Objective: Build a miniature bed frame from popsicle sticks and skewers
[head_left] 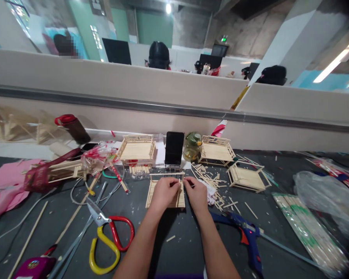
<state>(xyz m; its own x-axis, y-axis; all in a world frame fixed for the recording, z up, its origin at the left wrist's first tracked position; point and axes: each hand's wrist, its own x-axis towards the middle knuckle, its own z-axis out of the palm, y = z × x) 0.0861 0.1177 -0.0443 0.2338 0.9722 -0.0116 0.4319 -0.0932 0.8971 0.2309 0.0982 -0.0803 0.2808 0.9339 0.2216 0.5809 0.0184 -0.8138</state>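
Observation:
A small model of thin wooden sticks (152,193), with a slatted flat top and a raised rail at its back, sits on the dark table in front of me. My left hand (165,192) is over its middle, thumb and fingers pinched at what looks like a short wooden stick (179,181). Just to the right, my right hand (196,192) is also pinched, its fingertips close to the left ones. What is between the right fingertips is too small to make out. Both hands partly cover the model.
Finished-looking stick models (137,150) stand behind, beside a propped phone (174,149) and a glass jar (192,147). Loose sticks (211,180) are scattered at right. Scissors (106,221) lie front left, a blue glue gun (250,236) front right, and bagged sticks (308,232) far right.

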